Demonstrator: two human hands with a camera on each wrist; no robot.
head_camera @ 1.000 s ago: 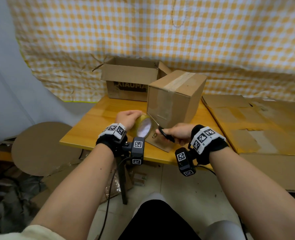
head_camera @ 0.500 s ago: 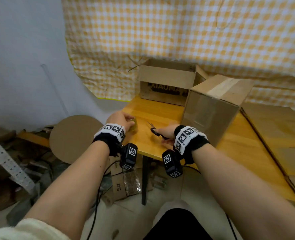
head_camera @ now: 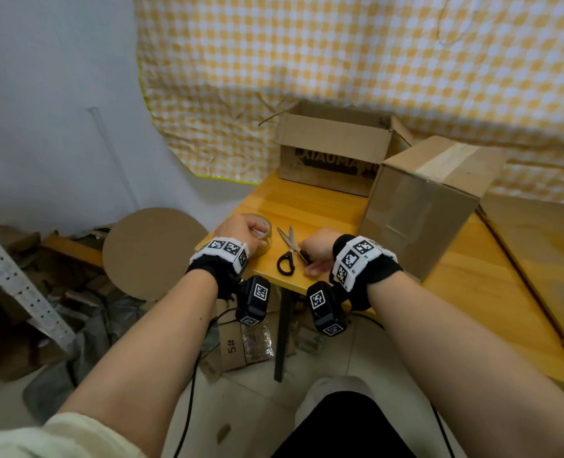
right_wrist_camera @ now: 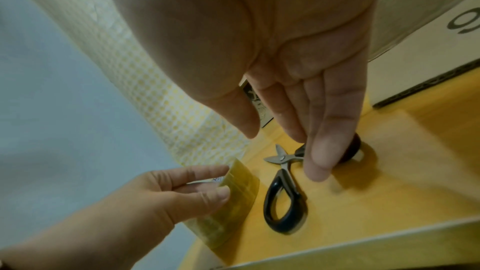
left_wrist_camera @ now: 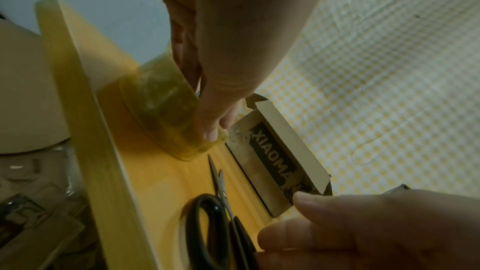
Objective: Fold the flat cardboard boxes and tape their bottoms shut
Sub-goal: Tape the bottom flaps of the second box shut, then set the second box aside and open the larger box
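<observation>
A roll of yellowish clear tape (head_camera: 262, 233) stands flat near the table's front left corner. My left hand (head_camera: 242, 230) grips it from above, thumb on the outer wall of the tape roll (left_wrist_camera: 161, 118). Black-handled scissors (head_camera: 288, 251) lie beside it on the table with the blades slightly apart. My right hand (head_camera: 317, 256) hovers over their right handle loop with straight fingers (right_wrist_camera: 319, 151) touching down by the scissors (right_wrist_camera: 283, 198). A folded brown box (head_camera: 429, 209) with tape along its top seam stands right of my hands.
An open printed box (head_camera: 333, 150) sits at the back of the wooden table (head_camera: 310, 206). Flat cardboard sheets (head_camera: 538, 246) lie to the right. A cardboard disc (head_camera: 151, 249), scrap cardboard and a metal rack (head_camera: 16, 292) are on the floor at left.
Both hands came left from the folded box to the table's front corner. The tape roll now stands on the table. The right hand let go of the scissors, which now lie flat.
</observation>
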